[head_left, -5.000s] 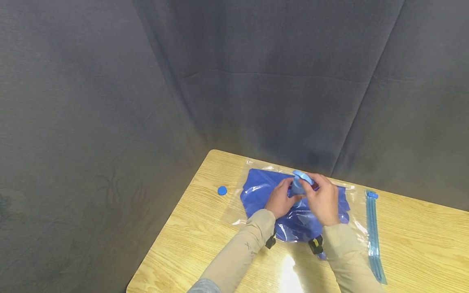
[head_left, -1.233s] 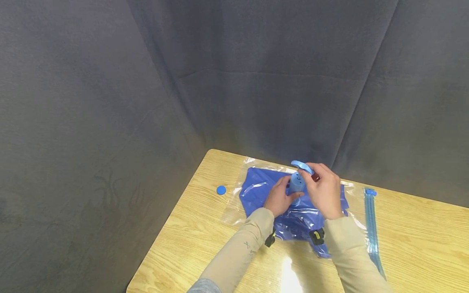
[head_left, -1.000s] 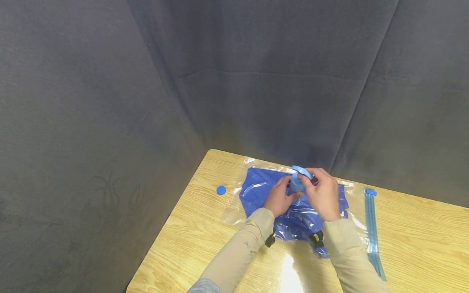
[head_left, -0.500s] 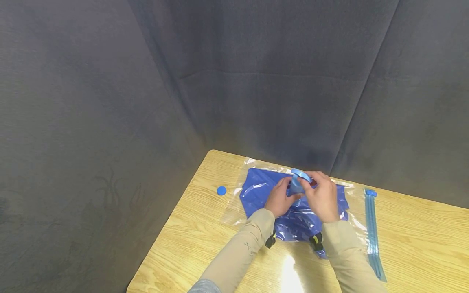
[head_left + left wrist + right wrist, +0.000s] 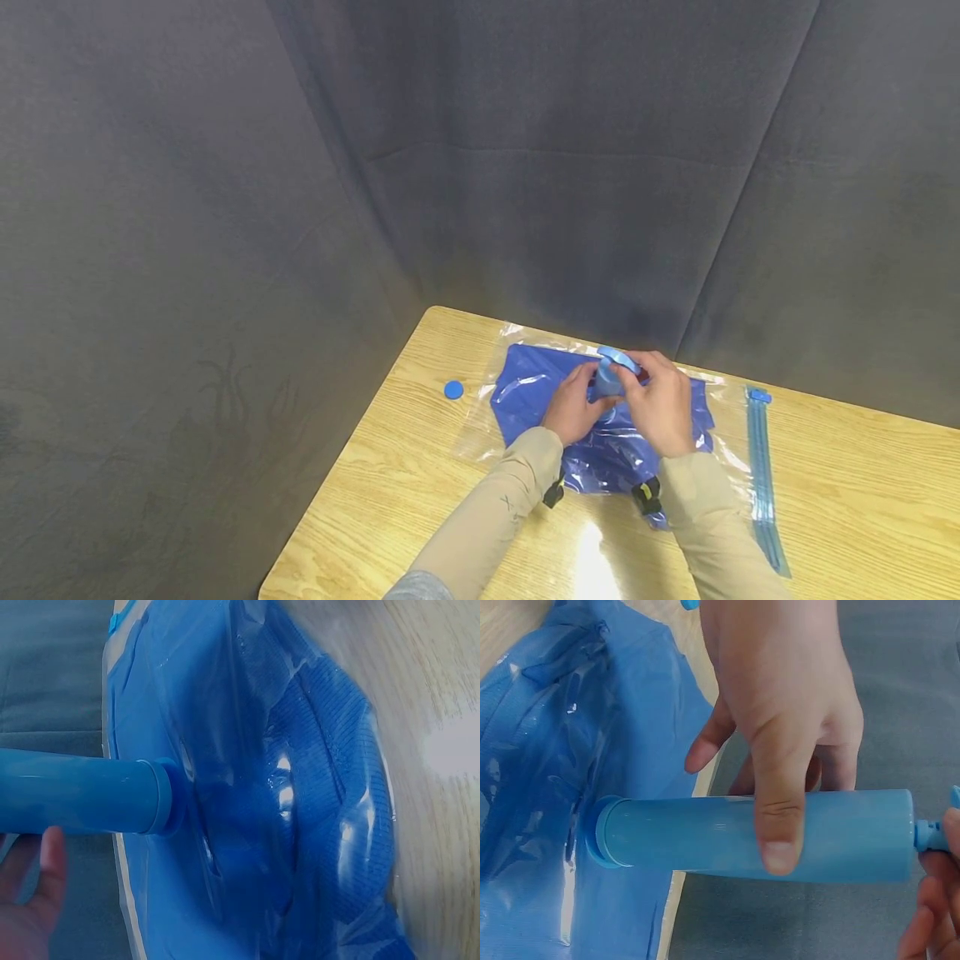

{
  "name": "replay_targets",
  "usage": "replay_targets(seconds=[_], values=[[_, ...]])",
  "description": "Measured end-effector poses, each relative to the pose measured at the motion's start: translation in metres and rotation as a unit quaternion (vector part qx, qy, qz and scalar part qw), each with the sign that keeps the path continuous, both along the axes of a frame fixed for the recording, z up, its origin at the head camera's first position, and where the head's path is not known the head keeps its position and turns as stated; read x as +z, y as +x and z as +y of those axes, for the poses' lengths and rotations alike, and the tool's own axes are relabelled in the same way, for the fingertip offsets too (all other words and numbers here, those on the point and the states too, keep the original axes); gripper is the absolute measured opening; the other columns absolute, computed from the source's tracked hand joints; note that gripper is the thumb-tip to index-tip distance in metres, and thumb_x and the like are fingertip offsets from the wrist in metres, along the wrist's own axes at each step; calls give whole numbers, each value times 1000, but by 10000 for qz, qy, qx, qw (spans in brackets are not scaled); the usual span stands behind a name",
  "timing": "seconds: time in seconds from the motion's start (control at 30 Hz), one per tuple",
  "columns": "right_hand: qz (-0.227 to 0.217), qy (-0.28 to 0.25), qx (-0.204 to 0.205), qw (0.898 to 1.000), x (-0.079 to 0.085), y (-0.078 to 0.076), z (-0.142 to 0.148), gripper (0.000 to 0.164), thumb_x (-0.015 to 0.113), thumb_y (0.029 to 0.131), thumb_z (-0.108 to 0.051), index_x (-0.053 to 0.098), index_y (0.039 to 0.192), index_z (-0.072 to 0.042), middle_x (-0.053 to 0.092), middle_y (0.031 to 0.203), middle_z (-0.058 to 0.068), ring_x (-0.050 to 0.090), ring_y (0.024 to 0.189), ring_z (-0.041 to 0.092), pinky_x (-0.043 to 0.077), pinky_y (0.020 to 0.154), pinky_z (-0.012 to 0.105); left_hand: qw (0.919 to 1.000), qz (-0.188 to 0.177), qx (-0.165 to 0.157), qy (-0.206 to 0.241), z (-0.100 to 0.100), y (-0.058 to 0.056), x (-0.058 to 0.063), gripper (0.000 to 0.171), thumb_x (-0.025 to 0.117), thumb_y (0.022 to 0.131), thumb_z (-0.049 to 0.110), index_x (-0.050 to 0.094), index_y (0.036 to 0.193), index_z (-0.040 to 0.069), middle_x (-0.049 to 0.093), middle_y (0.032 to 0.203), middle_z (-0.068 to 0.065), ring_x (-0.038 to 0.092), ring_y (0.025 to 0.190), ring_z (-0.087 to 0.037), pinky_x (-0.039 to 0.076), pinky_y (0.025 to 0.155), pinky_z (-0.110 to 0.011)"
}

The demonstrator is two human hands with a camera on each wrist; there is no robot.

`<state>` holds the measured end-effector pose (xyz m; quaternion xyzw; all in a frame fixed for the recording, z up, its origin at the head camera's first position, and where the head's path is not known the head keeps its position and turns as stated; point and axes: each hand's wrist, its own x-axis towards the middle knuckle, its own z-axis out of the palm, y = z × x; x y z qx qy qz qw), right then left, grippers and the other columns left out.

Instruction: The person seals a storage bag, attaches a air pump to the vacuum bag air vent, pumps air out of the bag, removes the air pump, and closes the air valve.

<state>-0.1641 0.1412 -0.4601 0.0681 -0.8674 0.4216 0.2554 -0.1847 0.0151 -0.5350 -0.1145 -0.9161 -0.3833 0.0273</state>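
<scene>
A clear plastic storage bag [image 5: 480, 429] lies flat on the table with a blue ribbed garment [image 5: 525, 400] inside. On the bag stands a light-blue hand pump [image 5: 847, 836], its base ring against the plastic. My left hand [image 5: 572, 412] grips the pump's barrel, thumb across it in the right wrist view. My right hand [image 5: 663, 408] holds the pump's round handle [image 5: 618, 359] from above. The handle sits close over the barrel, and a short piece of rod [image 5: 928, 835] shows between them. In the left wrist view, the pump's top is out of frame.
A small blue disc [image 5: 453, 390] lies on the wooden table [image 5: 390, 467], left of the bag. The bag's blue zip strip [image 5: 761, 475] runs along its right end, with a slider [image 5: 760, 396] at the far corner. A dark grey curtain [image 5: 525, 208] hangs behind the table.
About a second ago the handle stood higher with the rod showing; my right hand has pushed it down toward the barrel. My left hand and the bag have hardly moved.
</scene>
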Motion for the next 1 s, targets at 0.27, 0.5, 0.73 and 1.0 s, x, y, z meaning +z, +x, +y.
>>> replay_targets(seconds=[0.27, 0.5, 0.73, 1.0], values=[[584, 50, -101, 9982, 20, 2, -3, 13, 78, 79, -6, 74, 89, 0, 65, 70, 10, 53, 59, 17, 33, 55, 13, 9999, -107, 2, 14, -1, 0, 3, 53, 71, 86, 40, 52, 129, 16, 62, 124, -1, 64, 111, -17, 51, 94, -26], [1211, -214, 3, 9924, 67, 9, -5, 13, 77, 79, -3, 74, 90, 2, 66, 70, 12, 47, 59, 5, 33, 55, 9, 9998, -183, -6, 6, -1, -2, 0, 53, 70, 86, 41, 51, 130, 18, 62, 126, 0, 64, 112, -16, 51, 93, -27], [1511, -425, 60, 9876, 106, 16, -7, 14, 76, 81, -5, 74, 92, 2, 67, 72, 14, 43, 64, -4, 31, 57, 8, 9992, -375, -45, 90, -3, -3, 1, 54, 71, 85, 42, 51, 130, 18, 61, 127, -1, 63, 113, -17, 51, 94, -28], [1811, -646, 116, 9813, 124, 20, -12, 12, 76, 81, -5, 75, 92, 1, 67, 73, 15, 44, 66, -8, 34, 59, 8, 9997, -167, -168, 91, -4, -2, 3, 53, 70, 86, 40, 51, 129, 15, 62, 126, -4, 64, 112, -19, 51, 95, -27]])
